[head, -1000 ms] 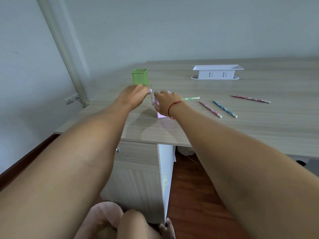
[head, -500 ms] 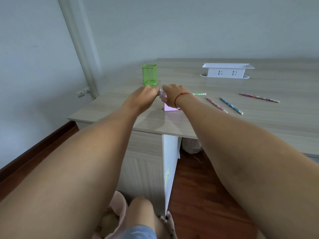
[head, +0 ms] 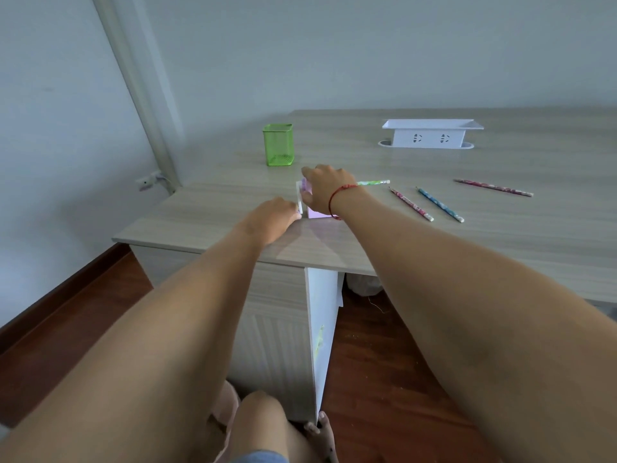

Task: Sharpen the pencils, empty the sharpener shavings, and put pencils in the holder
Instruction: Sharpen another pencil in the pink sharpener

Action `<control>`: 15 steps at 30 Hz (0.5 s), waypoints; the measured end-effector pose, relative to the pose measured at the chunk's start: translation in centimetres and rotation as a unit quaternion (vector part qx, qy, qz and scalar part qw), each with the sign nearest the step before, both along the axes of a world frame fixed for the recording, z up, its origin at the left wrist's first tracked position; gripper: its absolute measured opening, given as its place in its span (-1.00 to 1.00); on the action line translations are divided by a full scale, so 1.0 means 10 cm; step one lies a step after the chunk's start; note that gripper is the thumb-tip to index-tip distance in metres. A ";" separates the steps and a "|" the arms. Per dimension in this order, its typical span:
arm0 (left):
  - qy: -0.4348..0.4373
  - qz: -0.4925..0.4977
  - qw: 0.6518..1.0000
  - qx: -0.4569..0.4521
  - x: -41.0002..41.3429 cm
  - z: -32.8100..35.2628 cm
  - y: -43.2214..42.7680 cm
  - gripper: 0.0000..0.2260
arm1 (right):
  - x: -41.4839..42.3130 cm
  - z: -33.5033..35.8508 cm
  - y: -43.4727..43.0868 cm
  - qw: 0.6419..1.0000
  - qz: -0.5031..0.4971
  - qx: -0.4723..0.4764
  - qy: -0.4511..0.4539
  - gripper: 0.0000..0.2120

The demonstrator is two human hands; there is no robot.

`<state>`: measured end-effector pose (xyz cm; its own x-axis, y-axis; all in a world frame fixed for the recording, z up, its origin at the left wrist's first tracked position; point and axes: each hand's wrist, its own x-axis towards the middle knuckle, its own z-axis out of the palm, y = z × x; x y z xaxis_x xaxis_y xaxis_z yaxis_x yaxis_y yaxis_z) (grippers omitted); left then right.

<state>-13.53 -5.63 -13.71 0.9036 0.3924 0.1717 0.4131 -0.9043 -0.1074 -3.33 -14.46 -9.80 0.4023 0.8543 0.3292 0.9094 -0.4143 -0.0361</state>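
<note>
A pink pencil sharpener (head: pixel 315 212) stands on the wooden desk (head: pixel 500 235), mostly hidden under my right hand (head: pixel 329 190), which presses down on its top. My left hand (head: pixel 272 218) pinches the white crank handle (head: pixel 299 200) on the sharpener's left side. A green pencil (head: pixel 374 182) pokes out from the sharpener's right side. A pink pencil (head: pixel 411 204), a blue pencil (head: pixel 440 204) and another pink pencil (head: pixel 493 187) lie loose on the desk to the right. The green mesh holder (head: pixel 278 144) stands behind the sharpener, to the left.
A white socket box (head: pixel 430 133) sits at the back of the desk. The desk's left edge and front corner are close to my left hand. Below are a white cabinet, red wood floor, and my knee and foot.
My left hand has dropped lower and toward me on the crank, while my right hand stays on the sharpener. The camera view shifted slightly.
</note>
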 end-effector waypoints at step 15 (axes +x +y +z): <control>0.012 0.023 0.999 0.021 0.27 0.38 0.35 -0.76 | -0.02 -0.04 0.05 1.000 -0.025 -0.011 0.007 -0.67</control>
<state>-10.82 -2.09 -9.96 0.8886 0.4269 0.1677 0.4515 -0.8786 -0.1557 -3.51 -13.92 -10.18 0.4490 0.8399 0.3048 0.8871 -0.4598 -0.0397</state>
